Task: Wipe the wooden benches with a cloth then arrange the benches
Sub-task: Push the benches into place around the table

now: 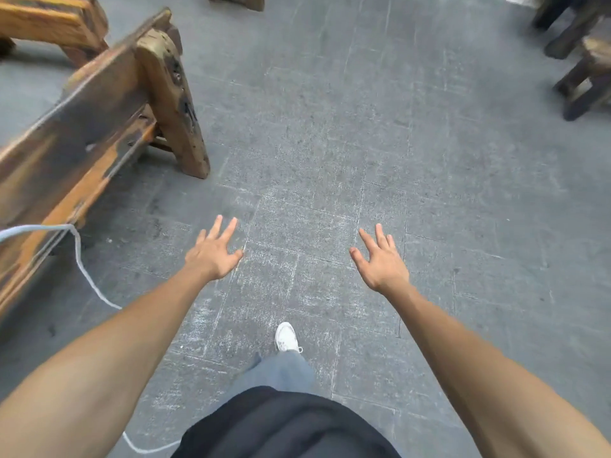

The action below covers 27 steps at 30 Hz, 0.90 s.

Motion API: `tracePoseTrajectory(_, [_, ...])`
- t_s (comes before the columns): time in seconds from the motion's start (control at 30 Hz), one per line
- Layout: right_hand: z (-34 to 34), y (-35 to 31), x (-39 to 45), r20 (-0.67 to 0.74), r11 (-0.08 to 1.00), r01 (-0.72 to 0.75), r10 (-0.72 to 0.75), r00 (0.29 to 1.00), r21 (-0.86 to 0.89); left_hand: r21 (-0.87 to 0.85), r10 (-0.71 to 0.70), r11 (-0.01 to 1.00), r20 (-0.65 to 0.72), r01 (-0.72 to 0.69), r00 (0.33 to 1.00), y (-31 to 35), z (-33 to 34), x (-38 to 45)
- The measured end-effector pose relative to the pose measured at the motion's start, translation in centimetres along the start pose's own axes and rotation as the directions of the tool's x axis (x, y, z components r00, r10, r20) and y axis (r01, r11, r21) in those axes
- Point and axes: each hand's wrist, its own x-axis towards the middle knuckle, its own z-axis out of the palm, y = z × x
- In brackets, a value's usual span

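A long worn wooden bench (82,127) runs along the left side, its thick end leg nearest the middle of the floor. Another orange-brown bench (53,21) stands behind it at the top left. My left hand (215,251) hovers over the grey floor, fingers spread, holding nothing, to the right of the long bench and apart from it. My right hand (382,259) is likewise spread and empty, further right. No cloth is in view.
Dark wooden stools or bench legs (582,61) stand at the top right, and another wooden leg (241,1) at the top edge. A white cable (79,256) hangs across the lower left. My white shoe (287,337) is on the grey tiled floor (330,143).
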Motion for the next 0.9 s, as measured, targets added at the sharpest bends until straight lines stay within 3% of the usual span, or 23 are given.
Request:
tracePoseTrajectory(0.1, [-3.1,0.4,5.6,0.021,1.000,0.000,-0.001,1.000,0.020,0.072,0.020,0.997,0.008,-0.020,1.000,0.7,-2.8,4.1])
tracePoseTrajectory(0.27, [-7.3,0.3,16.3,0.053,1.000,0.025,-0.025,0.998,0.004,0.022,0.005,1.000,-0.022,-0.004,1.000,3.9,-8.2,12.1])
tracePoseTrajectory(0.53, [-12.2,-5.7,37.9,0.184,0.972,0.220,-0.203,0.962,-0.077,-0.168,-0.180,0.972,-0.065,0.167,0.981,6.7,-14.3,25.7])
tracePoseTrajectory(0.63, [-13.6,-9.4,45.3,0.241,0.913,0.383,-0.344,0.908,-0.138,-0.274,-0.302,0.924,-0.086,0.269,0.950,6.7,-15.6,28.9])
tracePoseTrajectory(0.77, [-16.0,-16.5,52.2,0.321,0.854,0.488,-0.419,0.850,-0.178,-0.380,-0.410,0.856,-0.087,0.350,0.908,5.5,-17.5,31.1])
tracePoseTrajectory(0.83, [-16.2,-21.1,56.5,0.365,0.754,0.612,-0.514,0.776,-0.241,-0.453,-0.512,0.788,-0.105,0.417,0.853,3.5,-18.6,33.2])
tracePoseTrajectory(0.9, [-16.4,-24.0,58.7,0.385,0.717,0.644,-0.534,0.753,-0.267,-0.476,-0.548,0.763,-0.117,0.438,0.828,2.3,-19.7,34.2])
